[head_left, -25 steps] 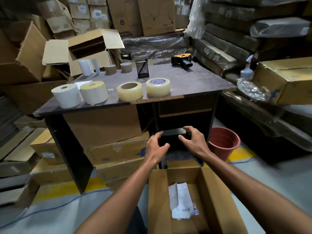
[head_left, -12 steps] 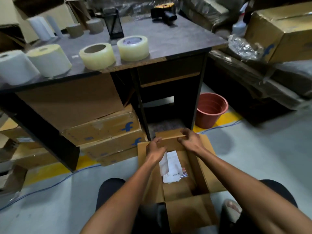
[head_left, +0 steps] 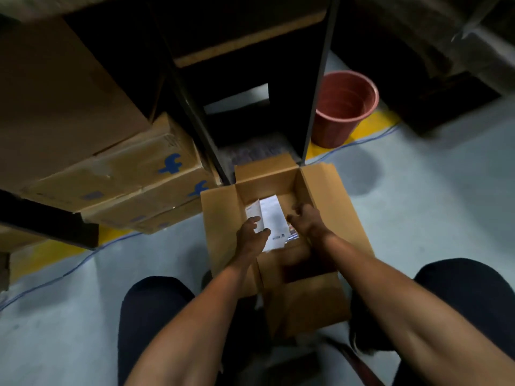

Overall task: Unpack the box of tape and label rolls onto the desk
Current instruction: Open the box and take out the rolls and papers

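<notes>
An open cardboard box (head_left: 331,196) stands on the floor between my knees, its flaps spread outward. A white printed paper (head_left: 271,215) lies flat on the box's bottom; no rolls show inside. My left hand (head_left: 250,235) reaches down into the box at the paper's near left corner, fingers loosely spread, thumb over the paper's edge. My right hand (head_left: 306,222) is inside the box to the paper's right, fingers bent downward and holding nothing I can see. The desk top and its rolls are out of view.
The dark desk's leg panels (head_left: 317,87) rise just beyond the box. Stacked cartons with blue logos (head_left: 133,176) sit under the desk at left. A red bucket (head_left: 344,107) stands at right on a yellow floor line. A blue cable (head_left: 55,277) runs along the grey floor.
My view tipped down from the desk top with its rolls to the box. Both hands dropped from the box's far rim into its interior, over the paper.
</notes>
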Motion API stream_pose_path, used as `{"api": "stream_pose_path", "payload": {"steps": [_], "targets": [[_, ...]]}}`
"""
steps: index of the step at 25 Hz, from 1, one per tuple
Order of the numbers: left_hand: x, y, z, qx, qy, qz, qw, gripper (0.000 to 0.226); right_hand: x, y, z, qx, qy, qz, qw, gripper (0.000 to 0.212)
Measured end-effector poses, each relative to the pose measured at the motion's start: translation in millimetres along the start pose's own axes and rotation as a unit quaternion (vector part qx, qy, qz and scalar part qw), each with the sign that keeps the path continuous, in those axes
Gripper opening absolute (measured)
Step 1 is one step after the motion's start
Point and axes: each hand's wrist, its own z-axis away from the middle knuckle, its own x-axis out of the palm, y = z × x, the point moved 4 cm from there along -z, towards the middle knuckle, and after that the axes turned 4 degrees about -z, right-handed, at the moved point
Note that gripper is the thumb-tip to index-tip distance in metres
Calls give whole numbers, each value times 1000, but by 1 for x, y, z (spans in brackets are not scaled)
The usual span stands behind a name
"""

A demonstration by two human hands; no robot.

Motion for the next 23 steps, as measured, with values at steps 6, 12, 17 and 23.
{"api": "stream_pose_path", "payload": {"steps": [6,12,17,23], "targets": [[39,-32,-41,-57,-19,-32,998,55,35,52,-31,73,-38,7,997,45],[68,-63,-77,-64,-61,-118,989,71,60,80,-69,103,-50,23,993,43],[90,-81,-102,-96,-56,-81,990,83,78,91,-106,77,-78,43,993,45],[109,-95,-130,-109,-67,-85,988,84,92,78,-141,0,-114,45,992,76]]}}
